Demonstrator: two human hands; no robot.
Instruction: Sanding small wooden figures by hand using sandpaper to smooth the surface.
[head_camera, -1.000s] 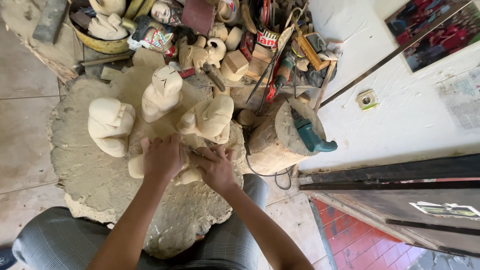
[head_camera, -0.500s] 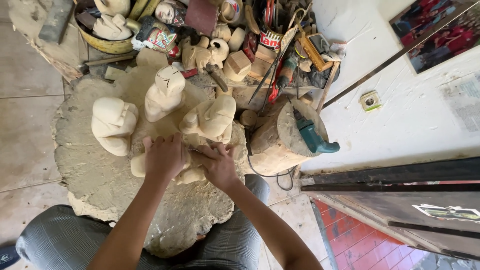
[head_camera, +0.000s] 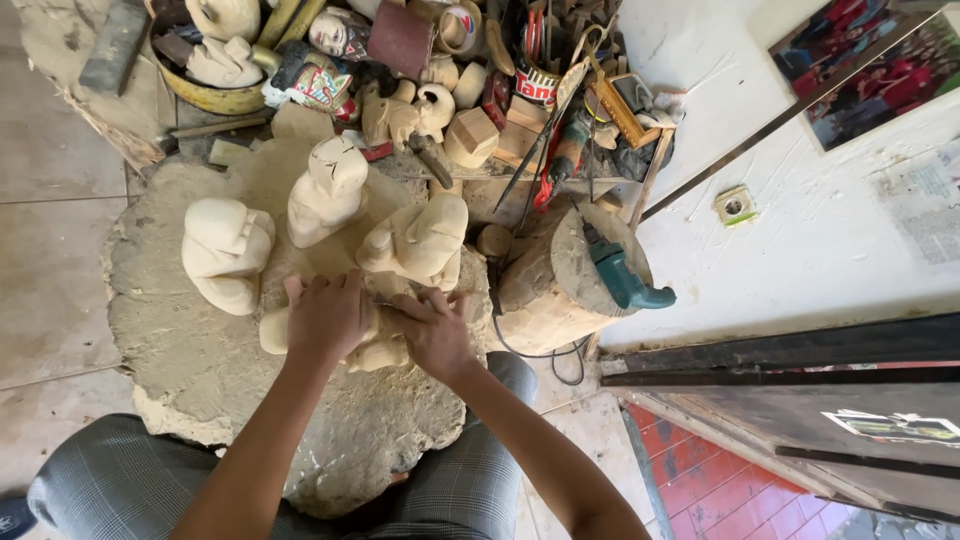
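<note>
Both hands pressed down together on a pale wooden carving (head_camera: 375, 350) lying on a dusty mat (head_camera: 190, 350) just above the knees. Left hand (head_camera: 325, 318) clamped over its upper part, right hand (head_camera: 435, 335) gripping the other end, fingers touching beside the left. Just beyond the hands, three more rough figures: one (head_camera: 225, 250) to the left, one (head_camera: 328, 190) ahead, one (head_camera: 420, 240) touching distance ahead-right. Further right, a stump (head_camera: 550, 290) bearing a teal power tool (head_camera: 620, 278).
</note>
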